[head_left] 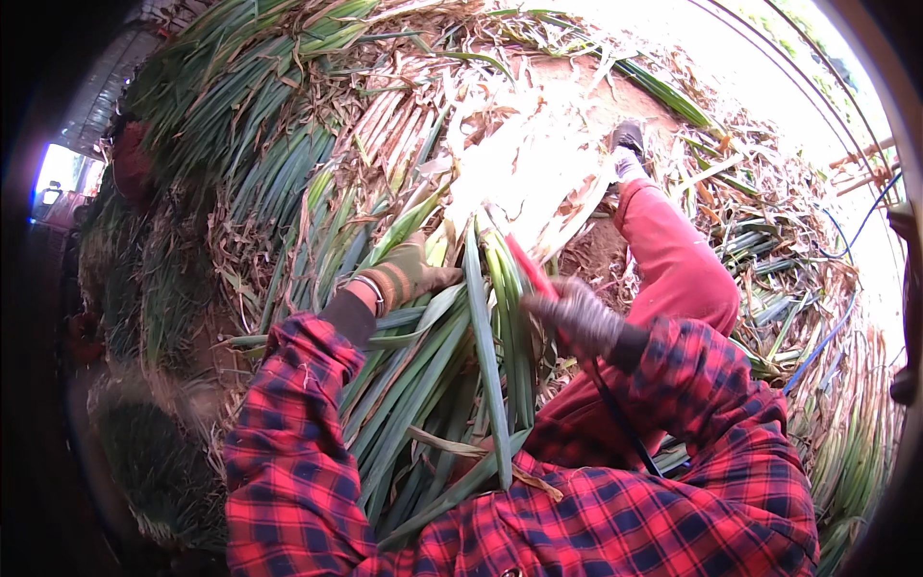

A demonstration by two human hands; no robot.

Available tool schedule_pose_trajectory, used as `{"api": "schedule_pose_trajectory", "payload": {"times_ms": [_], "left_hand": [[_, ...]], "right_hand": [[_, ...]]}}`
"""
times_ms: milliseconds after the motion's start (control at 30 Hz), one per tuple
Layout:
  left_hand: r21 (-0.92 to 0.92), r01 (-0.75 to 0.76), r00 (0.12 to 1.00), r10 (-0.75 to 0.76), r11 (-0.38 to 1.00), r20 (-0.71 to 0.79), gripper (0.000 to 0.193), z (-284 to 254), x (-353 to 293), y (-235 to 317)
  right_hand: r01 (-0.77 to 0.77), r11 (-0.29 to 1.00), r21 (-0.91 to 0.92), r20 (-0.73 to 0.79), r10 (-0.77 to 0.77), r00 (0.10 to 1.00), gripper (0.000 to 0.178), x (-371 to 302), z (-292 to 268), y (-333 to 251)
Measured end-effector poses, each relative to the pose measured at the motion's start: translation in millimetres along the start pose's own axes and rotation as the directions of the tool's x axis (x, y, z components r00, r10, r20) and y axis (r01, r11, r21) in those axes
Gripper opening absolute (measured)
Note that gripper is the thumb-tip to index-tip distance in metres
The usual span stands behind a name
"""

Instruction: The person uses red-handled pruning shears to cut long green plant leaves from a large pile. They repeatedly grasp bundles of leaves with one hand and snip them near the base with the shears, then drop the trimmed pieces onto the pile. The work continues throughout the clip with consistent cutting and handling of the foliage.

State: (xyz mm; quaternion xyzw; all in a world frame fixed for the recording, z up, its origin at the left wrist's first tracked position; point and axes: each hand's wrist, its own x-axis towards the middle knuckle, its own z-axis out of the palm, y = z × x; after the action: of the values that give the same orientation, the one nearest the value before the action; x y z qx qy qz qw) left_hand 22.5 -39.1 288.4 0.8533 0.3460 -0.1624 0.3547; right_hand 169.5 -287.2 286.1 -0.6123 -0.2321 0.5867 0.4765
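My left hand [409, 274], in an olive-brown knit glove, is closed around green onion stalks [437, 248] near where the leaves turn pale. Their long leaves [423, 361] fan down across my lap. A slim red tool [527, 262] is gripped in my right hand [582, 315], whose grey glove is blurred by motion. From below that hand a black hose or cord [620, 418] runs toward my right side. The tool's tip points up and left at the pale stalk ends [524, 163], where glare washes out detail.
Large heaps of green onions [231, 106] lie at the far left. Dry husks [731, 207] and leaves litter the ground. My outstretched leg [678, 260], in red trousers, lies at the right. A blue hose [822, 351] crosses the right side, with more onions [846, 462] beyond it.
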Motion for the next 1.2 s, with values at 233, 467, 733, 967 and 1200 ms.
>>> {"api": "schedule_pose_trajectory", "payload": {"times_ms": [233,467,733,967,1200], "left_hand": [[0.023,0.030,0.987,-0.034,0.999,0.158,0.108,-12,-4,18],[0.016,0.004,0.988,-0.006,1.000,0.152,0.112,-9,-3,5],[0.154,-0.015,0.957,-0.031,0.988,0.289,0.112,-30,-2,12],[-0.516,0.091,0.993,-0.040,0.851,0.110,0.036,-111,109,-72],[-0.032,0.629,0.730,-0.604,0.777,-0.321,0.094,-34,198,-205]], "right_hand": [[-0.134,0.990,0.051,-0.234,0.143,0.962,0.044,78,-44,-18],[-0.219,0.971,0.096,-0.387,0.239,0.890,0.043,142,-80,-37],[-0.142,0.988,0.056,-0.428,0.153,0.891,0.040,177,-110,-24],[-0.089,0.995,0.041,-0.202,0.096,0.975,0.037,136,-58,-38],[-0.102,0.994,-0.039,-0.146,0.095,0.985,0.042,114,-38,-54]]}}
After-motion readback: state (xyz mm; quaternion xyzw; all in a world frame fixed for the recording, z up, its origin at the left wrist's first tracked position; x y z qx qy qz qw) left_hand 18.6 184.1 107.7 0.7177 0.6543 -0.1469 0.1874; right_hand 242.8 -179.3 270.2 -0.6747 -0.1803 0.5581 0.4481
